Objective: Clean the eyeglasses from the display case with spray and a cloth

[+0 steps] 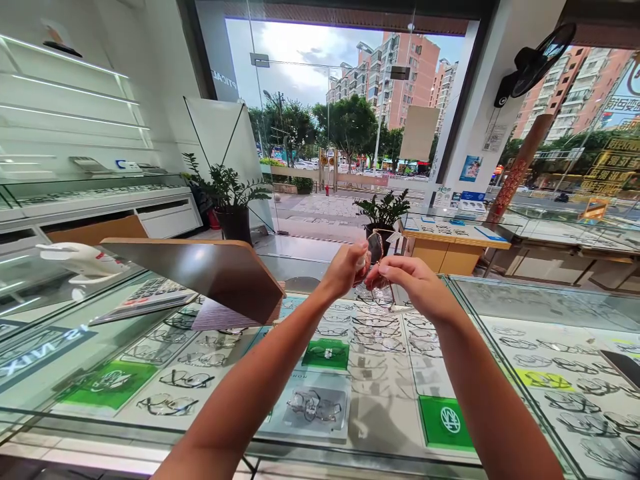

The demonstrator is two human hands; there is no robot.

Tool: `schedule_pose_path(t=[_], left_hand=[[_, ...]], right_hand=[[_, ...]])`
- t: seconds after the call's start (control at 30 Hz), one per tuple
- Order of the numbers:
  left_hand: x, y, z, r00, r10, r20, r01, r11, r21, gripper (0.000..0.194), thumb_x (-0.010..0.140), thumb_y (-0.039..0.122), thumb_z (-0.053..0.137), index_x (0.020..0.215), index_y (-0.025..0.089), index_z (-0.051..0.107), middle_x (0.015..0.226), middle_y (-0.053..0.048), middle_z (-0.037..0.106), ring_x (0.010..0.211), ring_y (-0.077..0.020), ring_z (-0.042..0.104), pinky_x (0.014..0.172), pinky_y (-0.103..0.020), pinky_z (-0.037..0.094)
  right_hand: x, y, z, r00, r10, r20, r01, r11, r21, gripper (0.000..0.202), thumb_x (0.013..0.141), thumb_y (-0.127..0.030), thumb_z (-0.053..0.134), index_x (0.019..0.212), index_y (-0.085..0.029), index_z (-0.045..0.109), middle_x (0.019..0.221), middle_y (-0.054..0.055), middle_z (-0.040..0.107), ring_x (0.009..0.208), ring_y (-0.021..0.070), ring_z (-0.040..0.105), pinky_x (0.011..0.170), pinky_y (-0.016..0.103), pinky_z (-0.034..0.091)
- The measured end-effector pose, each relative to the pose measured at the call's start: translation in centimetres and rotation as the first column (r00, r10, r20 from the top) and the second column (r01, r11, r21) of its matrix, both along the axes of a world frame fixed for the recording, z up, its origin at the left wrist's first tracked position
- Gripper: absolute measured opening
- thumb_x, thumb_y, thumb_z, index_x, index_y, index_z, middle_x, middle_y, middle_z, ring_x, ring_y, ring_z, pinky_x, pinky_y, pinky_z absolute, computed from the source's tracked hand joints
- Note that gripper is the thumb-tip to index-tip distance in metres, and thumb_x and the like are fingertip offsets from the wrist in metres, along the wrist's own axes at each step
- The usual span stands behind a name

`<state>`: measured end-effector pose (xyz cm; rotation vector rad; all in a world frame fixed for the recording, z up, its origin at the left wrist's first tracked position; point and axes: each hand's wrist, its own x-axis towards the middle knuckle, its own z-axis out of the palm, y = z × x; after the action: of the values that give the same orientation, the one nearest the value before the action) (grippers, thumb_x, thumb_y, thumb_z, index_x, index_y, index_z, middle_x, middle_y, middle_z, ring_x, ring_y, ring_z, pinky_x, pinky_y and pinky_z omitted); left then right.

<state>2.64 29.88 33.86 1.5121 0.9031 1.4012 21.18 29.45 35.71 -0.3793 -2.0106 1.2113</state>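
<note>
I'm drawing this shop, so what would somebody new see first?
Probably the thin-rimmed glasses in the centre, where a person's left hand and right hand meet above a glass-topped counter full of spectacles. Next, perhaps, the tall pink-and-white building outside the clear window, or the round black wall fan at upper right.

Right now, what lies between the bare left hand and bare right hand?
The head view shows thin-rimmed eyeglasses there: the right hand pinches the rim, and the dark-looking lens sits against the left hand.
</note>
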Motion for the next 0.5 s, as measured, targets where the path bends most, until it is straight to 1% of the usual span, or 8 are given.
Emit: schedule_pose_path(t=[0.07,0.13,0.23,0.3,0.4,0.5], left_hand=[[0.1,0.0,0.0,1.000,0.000,0.014,-0.001,1.000,0.017,0.067,0.079,0.080,0.054,0.048,0.021,0.050,0.038,0.001,0.044,0.033,-0.0075,0.032,0.038,-0.025,0.018],[0.0,-0.1,0.1,1.000,0.014,0.022,-0.014,1.000,0.024,0.069,0.080,0.082,0.052,0.048,0.021,0.049,0.039,0.001,0.043,0.033,-0.0077,0.032,0.038,-0.025,0.019],[0.0,-0.3,0.3,1.000,0.010,-0.002,-0.010,1.000,0.025,0.074,0.082,0.088,0.046,0.048,0.022,0.046,0.038,0.003,0.035,0.033,-0.0074,0.028,0.039,-0.026,0.017],[0.0,-0.5,0.3,0.998,-0.022,-0.050,0.023,0.999,0.038,0.075,0.083,0.089,0.046,0.047,0.023,0.045,0.037,0.005,0.030,0.033,-0.0076,0.026,0.039,-0.027,0.016],[0.2,-0.7,0.0,0.984,-0.055,-0.171,0.069,0.995,0.073,0.076,0.086,0.087,0.046,0.046,0.022,0.045,0.039,0.003,0.033,0.037,-0.0082,0.028,0.042,-0.028,0.017],[0.6,-0.7,-0.5,0.968,-0.070,-0.241,0.097,0.990,0.103,0.075,0.087,0.082,0.049,0.044,0.023,0.039,0.041,0.002,0.036,0.040,-0.0080,0.029,0.044,-0.029,0.018]], right_hand=[[0.0,0.0,0.0,1.000,0.005,-0.005,-0.005,1.000,-0.003,0.028,0.101,-0.038,0.061,0.092,-0.023,0.083,0.092,0.006,0.077,0.088,0.0193,0.068,0.087,0.037,0.055],[0.1,0.0,0.0,1.000,0.008,-0.014,-0.008,1.000,-0.002,0.028,0.101,-0.039,0.062,0.091,-0.023,0.083,0.093,0.005,0.078,0.088,0.0194,0.069,0.087,0.038,0.056],[0.3,0.3,0.0,0.997,-0.015,-0.072,0.014,1.000,-0.011,0.027,0.100,-0.041,0.063,0.092,-0.024,0.083,0.094,0.005,0.078,0.089,0.0198,0.070,0.089,0.039,0.056],[0.3,0.9,-0.3,0.983,-0.086,-0.164,0.082,0.996,-0.036,0.027,0.100,-0.043,0.064,0.095,-0.024,0.083,0.097,0.006,0.079,0.091,0.0202,0.071,0.090,0.039,0.056],[0.3,1.7,-0.7,0.938,-0.184,-0.293,0.166,0.982,-0.086,0.025,0.099,-0.043,0.066,0.096,-0.024,0.082,0.101,0.006,0.080,0.095,0.0207,0.071,0.091,0.037,0.056],[0.1,2.0,-0.9,0.927,-0.192,-0.323,0.167,0.980,-0.104,0.024,0.098,-0.043,0.067,0.095,-0.024,0.082,0.099,0.005,0.080,0.095,0.0211,0.071,0.090,0.037,0.055]])
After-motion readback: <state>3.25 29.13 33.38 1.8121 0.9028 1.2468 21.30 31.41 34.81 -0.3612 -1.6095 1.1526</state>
